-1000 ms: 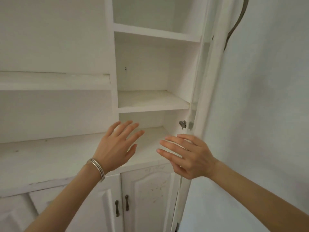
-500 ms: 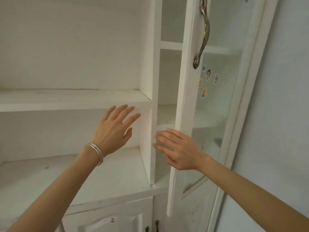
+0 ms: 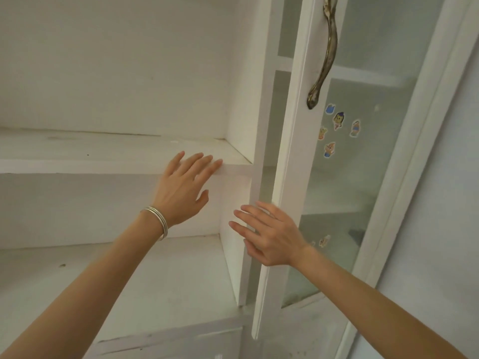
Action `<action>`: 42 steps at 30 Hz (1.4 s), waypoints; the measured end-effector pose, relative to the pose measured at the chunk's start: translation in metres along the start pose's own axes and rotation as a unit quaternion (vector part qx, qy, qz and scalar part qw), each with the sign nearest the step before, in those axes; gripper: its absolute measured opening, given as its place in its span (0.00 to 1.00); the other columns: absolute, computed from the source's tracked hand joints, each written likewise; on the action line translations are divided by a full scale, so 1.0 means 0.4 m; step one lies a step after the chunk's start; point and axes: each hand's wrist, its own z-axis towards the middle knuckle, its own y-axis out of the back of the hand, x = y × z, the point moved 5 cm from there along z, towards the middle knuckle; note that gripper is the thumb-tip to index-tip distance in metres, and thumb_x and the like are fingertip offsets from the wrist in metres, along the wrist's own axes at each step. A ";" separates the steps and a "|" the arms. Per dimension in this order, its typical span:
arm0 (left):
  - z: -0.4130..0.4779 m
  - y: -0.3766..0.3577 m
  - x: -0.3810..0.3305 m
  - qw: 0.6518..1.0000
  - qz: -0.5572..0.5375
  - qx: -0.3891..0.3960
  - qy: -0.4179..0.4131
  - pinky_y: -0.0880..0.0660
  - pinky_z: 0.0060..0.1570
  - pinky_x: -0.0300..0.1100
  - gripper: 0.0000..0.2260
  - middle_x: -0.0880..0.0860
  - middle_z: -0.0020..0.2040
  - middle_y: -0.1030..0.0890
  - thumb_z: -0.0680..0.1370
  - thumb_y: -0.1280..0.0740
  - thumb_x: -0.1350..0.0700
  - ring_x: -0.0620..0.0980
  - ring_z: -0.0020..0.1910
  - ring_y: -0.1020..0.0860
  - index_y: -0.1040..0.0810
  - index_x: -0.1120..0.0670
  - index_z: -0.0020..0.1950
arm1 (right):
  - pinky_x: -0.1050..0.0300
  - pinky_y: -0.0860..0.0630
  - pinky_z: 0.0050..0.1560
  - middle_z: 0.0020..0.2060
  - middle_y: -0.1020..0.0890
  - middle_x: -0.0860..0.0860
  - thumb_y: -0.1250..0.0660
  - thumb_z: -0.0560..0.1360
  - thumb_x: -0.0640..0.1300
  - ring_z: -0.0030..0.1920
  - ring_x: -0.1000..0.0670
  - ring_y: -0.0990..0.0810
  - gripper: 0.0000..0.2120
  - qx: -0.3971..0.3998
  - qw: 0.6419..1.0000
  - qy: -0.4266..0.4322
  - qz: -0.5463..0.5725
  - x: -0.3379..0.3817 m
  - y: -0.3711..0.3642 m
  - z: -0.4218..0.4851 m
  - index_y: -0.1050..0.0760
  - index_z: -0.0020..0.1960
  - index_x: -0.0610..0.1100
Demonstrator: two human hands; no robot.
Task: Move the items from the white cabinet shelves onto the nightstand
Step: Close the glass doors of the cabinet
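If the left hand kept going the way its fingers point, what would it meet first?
Most likely the front edge of the upper shelf. The left hand points up and right, fingers straight, and its fingertips overlap that edge in the picture. Whether they touch it cannot be told.

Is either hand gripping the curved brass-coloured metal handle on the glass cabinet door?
No: the curved brass-coloured metal handle sits untouched above the open left hand and right hand.
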 end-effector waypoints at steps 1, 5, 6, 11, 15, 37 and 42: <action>0.000 -0.005 0.002 1.000 0.005 -0.009 -0.003 0.43 0.69 0.57 0.28 0.55 0.67 0.28 0.72 0.44 0.50 0.56 0.67 0.32 0.36 0.54 0.73 | 0.49 0.41 0.70 0.57 0.20 0.44 0.40 0.74 0.45 0.59 0.44 0.24 0.16 0.001 1.000 -0.003 0.000 -0.004 -0.013 0.007 0.22 0.59 0.43; -0.001 -0.018 0.000 0.999 0.016 -0.039 -0.004 0.45 0.70 0.57 0.30 0.56 0.67 0.28 0.71 0.42 0.51 0.57 0.67 0.32 0.37 0.54 0.74 | 0.48 0.40 0.70 0.57 0.20 0.43 0.40 0.74 0.46 0.59 0.43 0.23 0.16 0.009 1.000 -0.006 -0.008 -0.020 -0.065 0.031 0.22 0.58 0.43; -0.001 -0.020 0.000 0.999 0.015 -0.046 -0.005 0.44 0.70 0.57 0.30 0.56 0.67 0.28 0.71 0.41 0.51 0.57 0.66 0.32 0.37 0.54 0.73 | 0.48 0.40 0.70 0.56 0.20 0.43 0.40 0.74 0.46 0.59 0.43 0.23 0.16 0.008 1.000 -0.006 -0.013 -0.022 -0.074 0.034 0.21 0.58 0.43; -0.001 -0.026 -0.003 0.997 0.014 -0.081 0.000 0.43 0.69 0.56 0.30 0.56 0.66 0.28 0.70 0.38 0.52 0.58 0.64 0.30 0.36 0.55 0.73 | 0.48 0.39 0.70 0.54 0.19 0.44 0.41 0.74 0.46 0.57 0.43 0.22 0.16 -0.011 1.000 0.003 -0.015 -0.026 -0.086 0.036 0.21 0.56 0.42; 0.000 -0.028 -0.008 0.996 0.014 -0.089 0.011 0.41 0.65 0.55 0.30 0.57 0.66 0.28 0.71 0.37 0.51 0.58 0.63 0.30 0.35 0.55 0.72 | 0.47 0.39 0.70 0.53 0.18 0.43 0.41 0.74 0.46 0.57 0.43 0.22 0.16 -0.009 1.000 0.005 -0.022 -0.028 -0.104 0.040 0.21 0.56 0.42; 0.002 -0.013 -0.011 0.996 -0.004 -0.084 0.031 0.41 0.65 0.53 0.28 0.57 0.65 0.27 0.71 0.39 0.51 0.58 0.62 0.30 0.33 0.55 0.71 | 0.46 0.40 0.69 0.52 0.18 0.44 0.41 0.74 0.47 0.55 0.43 0.21 0.16 0.018 0.999 0.000 -0.046 -0.037 -0.128 0.050 0.20 0.55 0.42; 0.000 -0.015 -0.017 0.996 -0.014 -0.078 0.040 0.41 0.66 0.54 0.28 0.57 0.65 0.27 0.71 0.39 0.50 0.58 0.63 0.30 0.32 0.55 0.71 | 0.46 0.38 0.68 0.52 0.18 0.44 0.43 0.75 0.47 0.55 0.43 0.21 0.17 0.019 0.999 -0.010 -0.039 -0.033 -0.124 0.048 0.21 0.56 0.42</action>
